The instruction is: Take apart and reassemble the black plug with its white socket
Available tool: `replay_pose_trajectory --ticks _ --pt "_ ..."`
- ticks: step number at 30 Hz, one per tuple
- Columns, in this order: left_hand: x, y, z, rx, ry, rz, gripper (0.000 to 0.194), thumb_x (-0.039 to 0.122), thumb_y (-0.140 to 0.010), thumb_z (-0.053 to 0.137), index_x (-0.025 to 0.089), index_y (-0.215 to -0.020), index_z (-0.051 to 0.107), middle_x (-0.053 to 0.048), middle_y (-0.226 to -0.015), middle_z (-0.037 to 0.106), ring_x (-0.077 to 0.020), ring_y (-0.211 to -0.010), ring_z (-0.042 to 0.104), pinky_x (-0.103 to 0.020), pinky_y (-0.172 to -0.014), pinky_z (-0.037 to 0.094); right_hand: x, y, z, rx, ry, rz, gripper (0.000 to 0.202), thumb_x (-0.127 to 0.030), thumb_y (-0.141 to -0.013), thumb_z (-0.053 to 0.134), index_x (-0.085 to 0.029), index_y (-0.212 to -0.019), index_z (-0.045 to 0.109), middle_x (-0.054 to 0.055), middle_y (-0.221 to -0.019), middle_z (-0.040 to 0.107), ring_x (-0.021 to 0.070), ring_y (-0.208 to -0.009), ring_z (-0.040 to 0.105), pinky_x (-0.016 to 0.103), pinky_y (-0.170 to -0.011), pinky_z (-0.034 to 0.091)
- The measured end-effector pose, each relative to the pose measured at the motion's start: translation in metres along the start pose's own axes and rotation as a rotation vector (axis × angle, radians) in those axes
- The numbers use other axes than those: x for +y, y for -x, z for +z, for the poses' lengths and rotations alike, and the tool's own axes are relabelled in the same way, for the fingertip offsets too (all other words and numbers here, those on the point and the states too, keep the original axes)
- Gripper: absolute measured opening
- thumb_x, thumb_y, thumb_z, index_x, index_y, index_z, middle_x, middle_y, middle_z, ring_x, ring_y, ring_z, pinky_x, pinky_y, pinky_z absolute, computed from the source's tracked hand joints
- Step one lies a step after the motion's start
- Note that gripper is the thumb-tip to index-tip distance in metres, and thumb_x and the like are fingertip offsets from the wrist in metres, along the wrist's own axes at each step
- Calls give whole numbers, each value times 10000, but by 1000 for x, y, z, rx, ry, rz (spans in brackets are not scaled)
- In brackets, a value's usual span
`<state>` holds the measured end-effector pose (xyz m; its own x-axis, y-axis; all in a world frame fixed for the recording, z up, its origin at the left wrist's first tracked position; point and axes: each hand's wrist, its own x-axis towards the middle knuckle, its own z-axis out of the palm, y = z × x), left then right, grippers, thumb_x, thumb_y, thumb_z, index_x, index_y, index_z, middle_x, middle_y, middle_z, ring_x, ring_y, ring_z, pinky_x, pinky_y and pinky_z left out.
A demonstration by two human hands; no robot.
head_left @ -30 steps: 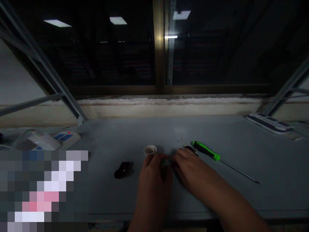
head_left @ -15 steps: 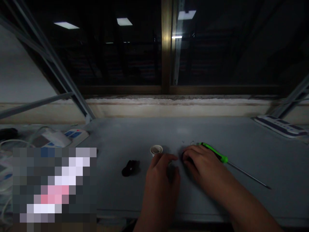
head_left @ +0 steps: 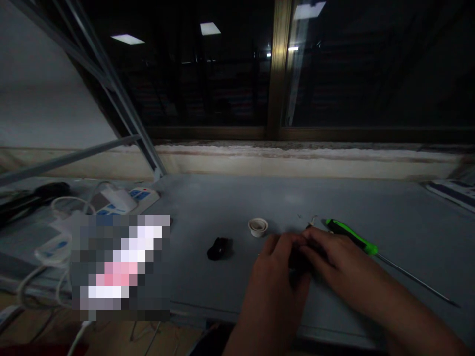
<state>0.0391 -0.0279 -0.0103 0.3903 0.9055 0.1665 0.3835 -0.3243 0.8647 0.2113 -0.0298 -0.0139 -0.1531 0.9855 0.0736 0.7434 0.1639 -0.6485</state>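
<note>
My left hand (head_left: pixel 278 269) is curled, its fingertips meeting those of my right hand (head_left: pixel 332 252) low over the table. Both hands are closed around something small and dark, mostly hidden by the fingers, so its kind cannot be told. Just beyond my left hand stands a white, round, cup-like part (head_left: pixel 258 227) with a ringed inside. Farther left lies a small black part (head_left: pixel 217 248). A screwdriver (head_left: pixel 351 237) with a green and black handle rests beyond my right hand, its shaft pointing right and towards me. A small light-coloured piece (head_left: pixel 313 219) lies by my right fingertips.
The grey table (head_left: pixel 208 198) runs back to a wall below a dark window. Power strips (head_left: pixel 146 198) with a white plug and cables crowd the left side; another strip (head_left: pixel 454 193) is at the far right. A blurred-out patch (head_left: pixel 122 267) covers the left front.
My hands have come together, with the left fingers now meeting the right. The view has turned left, so everything sits farther right in the picture. Screwdriver, white part and black part stay put.
</note>
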Motion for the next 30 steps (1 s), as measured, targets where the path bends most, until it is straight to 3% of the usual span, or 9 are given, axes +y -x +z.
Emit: replay_pose_trajectory --ticks 3,7,11,13,17,24,30 --pt "4 3 -1 -36 45 -11 529 51 -791 692 303 -1252 630 -15 -1283 667 -238 -1177 626 -404 -1032 499 3 4 -3 86 -39 7 208 -324 -1027 459 -214 -1043 635 64 -1023 699 229 -944 673 404 -856 511" --pt "6 3 -2 -26 57 -43 398 150 -860 692 272 -1237 655 -54 -1254 673 -268 -1134 639 -447 -1004 513 4 9 -8 211 -260 26 221 -413 -1016 530 -226 -1071 634 51 -1047 710 203 -940 700 329 -804 556" --pt "4 3 -1 32 119 -23 264 212 -955 602 240 -1204 684 -91 -1257 655 -263 -1154 618 -448 -1036 482 0 10 -10 479 -359 62 269 -475 -953 665 -216 -1023 679 50 -985 731 189 -890 732 234 -685 573" --pt "3 5 0 59 254 -56 261 274 -993 559 226 -1229 659 -99 -1194 666 -233 -1048 641 -403 -940 521 -2 8 -11 572 -393 53 265 -464 -923 713 -209 -991 694 48 -932 735 177 -832 739 208 -652 583" --pt "-1 6 -2 72 632 -123 306 417 -1021 532 190 -1197 637 -56 -925 668 -137 -714 605 -270 -652 513 -8 9 -13 586 -435 -17 304 -423 -942 712 -242 -1186 714 43 -958 759 164 -846 757 193 -703 618" --pt "-12 3 -6 144 1041 -133 346 450 -943 702 217 -1198 723 -64 -1074 746 -131 -793 713 -256 -757 583 -22 17 -14 468 -420 -144 110 -360 -978 694 -289 -1040 752 4 -1017 769 130 -917 759 138 -782 608" --pt "-8 2 -9 171 1146 -121 268 380 -898 777 268 -1142 776 -39 -1163 759 -146 -868 758 -260 -825 625 -24 16 -4 427 -373 -178 108 -339 -972 697 -308 -1071 725 8 -1099 756 165 -984 752 213 -816 629"
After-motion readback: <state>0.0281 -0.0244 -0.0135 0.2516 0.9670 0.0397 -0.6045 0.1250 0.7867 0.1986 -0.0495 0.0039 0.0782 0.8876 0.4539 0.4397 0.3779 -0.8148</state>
